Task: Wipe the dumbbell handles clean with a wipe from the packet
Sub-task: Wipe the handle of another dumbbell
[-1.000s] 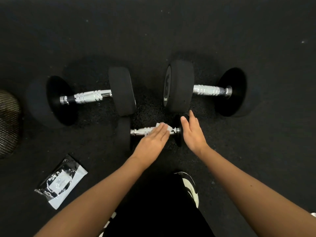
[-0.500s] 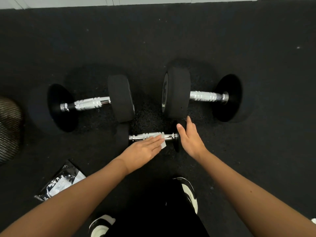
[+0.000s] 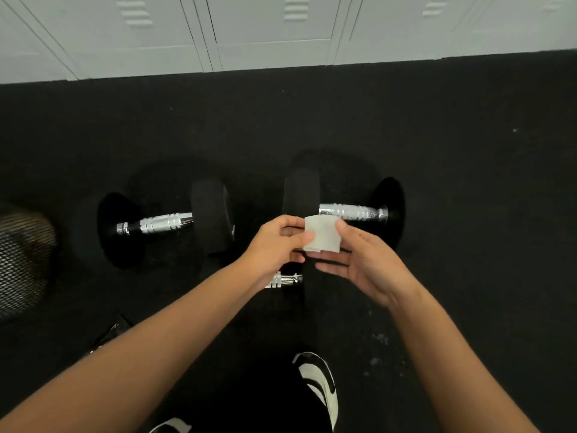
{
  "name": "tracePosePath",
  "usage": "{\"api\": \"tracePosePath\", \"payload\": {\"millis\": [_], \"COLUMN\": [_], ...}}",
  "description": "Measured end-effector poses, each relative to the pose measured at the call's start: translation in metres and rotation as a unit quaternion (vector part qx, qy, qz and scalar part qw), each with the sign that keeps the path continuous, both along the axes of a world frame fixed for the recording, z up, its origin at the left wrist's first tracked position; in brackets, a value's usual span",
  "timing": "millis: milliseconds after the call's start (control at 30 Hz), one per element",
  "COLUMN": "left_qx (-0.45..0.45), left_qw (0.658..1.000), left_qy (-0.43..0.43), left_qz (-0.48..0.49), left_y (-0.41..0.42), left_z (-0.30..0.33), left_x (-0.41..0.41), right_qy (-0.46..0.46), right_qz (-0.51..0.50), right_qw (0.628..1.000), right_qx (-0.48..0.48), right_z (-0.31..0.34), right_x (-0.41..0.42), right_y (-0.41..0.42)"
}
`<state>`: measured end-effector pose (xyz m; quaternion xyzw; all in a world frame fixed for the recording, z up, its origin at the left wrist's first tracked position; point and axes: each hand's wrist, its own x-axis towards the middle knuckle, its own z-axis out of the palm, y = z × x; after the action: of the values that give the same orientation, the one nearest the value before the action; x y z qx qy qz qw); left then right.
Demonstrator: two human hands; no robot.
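Note:
A folded white wipe is held up in the air between both hands. My left hand pinches its left edge. My right hand lies palm up under and beside it, thumb touching its right edge, fingers straight. Below the hands lies a small dumbbell, only part of its chrome handle showing. A large black dumbbell with a chrome handle lies at the left, another large dumbbell at the right, partly behind the wipe. The wipe packet is mostly hidden behind my left forearm.
Black rubber floor all around. Pale lockers stand along the far edge. A mesh object sits at the far left. My black-and-white shoe is near the bottom centre.
Both hands rose off the small dumbbell, the left lifting the wipe from its handle. The right hand turned palm up next to the wipe. The camera tilted up, showing the lockers.

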<state>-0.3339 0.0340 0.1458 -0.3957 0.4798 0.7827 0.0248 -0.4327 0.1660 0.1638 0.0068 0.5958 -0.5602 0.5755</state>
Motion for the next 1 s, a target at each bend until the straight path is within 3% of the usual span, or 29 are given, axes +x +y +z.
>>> {"api": "tracePosePath", "payload": {"millis": [100, 167, 233, 300, 333, 367, 433, 500, 600, 800, 900, 1000], "left_qx": [-0.088, -0.24, -0.452, -0.596, -0.621, -0.623, -0.584, -0.546, -0.554, -0.576, -0.582, -0.577], "left_qw": [0.996, 0.968, 0.887, 0.798, 0.778, 0.774, 0.796, 0.819, 0.816, 0.798, 0.794, 0.798], "left_qy": [-0.015, -0.018, -0.021, -0.022, -0.034, -0.056, -0.105, -0.138, -0.157, -0.169, -0.169, -0.17], "left_qz": [-0.03, -0.069, -0.088, -0.092, -0.092, -0.096, -0.117, -0.108, -0.048, -0.046, -0.045, -0.041], "left_y": [0.003, -0.002, -0.011, -0.023, -0.028, -0.033, -0.034, -0.031, -0.026, -0.024, -0.022, -0.021], "left_z": [0.003, 0.002, -0.001, -0.011, -0.019, -0.03, -0.05, -0.065, -0.071, -0.071, -0.072, -0.072], "left_x": [-0.016, -0.029, -0.043, -0.061, -0.071, -0.082, -0.1, -0.109, -0.11, -0.109, -0.108, -0.107], "right_qy": [0.002, 0.016, 0.063, 0.247, 0.371, 0.473, 0.578, 0.625, 0.641, 0.635, 0.624, 0.613], "right_qz": [-0.082, -0.128, -0.166, -0.138, -0.091, -0.037, 0.047, 0.153, 0.292, 0.417, 0.434, 0.404], "right_qw": [0.996, 0.991, 0.984, 0.955, 0.912, 0.86, 0.787, 0.731, 0.66, 0.621, 0.63, 0.65], "right_qx": [-0.032, -0.032, -0.011, 0.09, 0.151, 0.191, 0.21, 0.229, 0.263, 0.193, 0.16, 0.196], "right_z": [-0.004, -0.011, -0.016, -0.027, -0.034, -0.041, -0.053, -0.067, -0.082, -0.096, -0.097, -0.094], "right_x": [-0.006, -0.016, -0.031, -0.05, -0.06, -0.067, -0.078, -0.083, -0.084, -0.065, -0.077, -0.081], "right_y": [0.0, -0.001, -0.004, -0.006, -0.008, -0.012, -0.026, -0.041, -0.058, -0.053, -0.037, -0.049]}}
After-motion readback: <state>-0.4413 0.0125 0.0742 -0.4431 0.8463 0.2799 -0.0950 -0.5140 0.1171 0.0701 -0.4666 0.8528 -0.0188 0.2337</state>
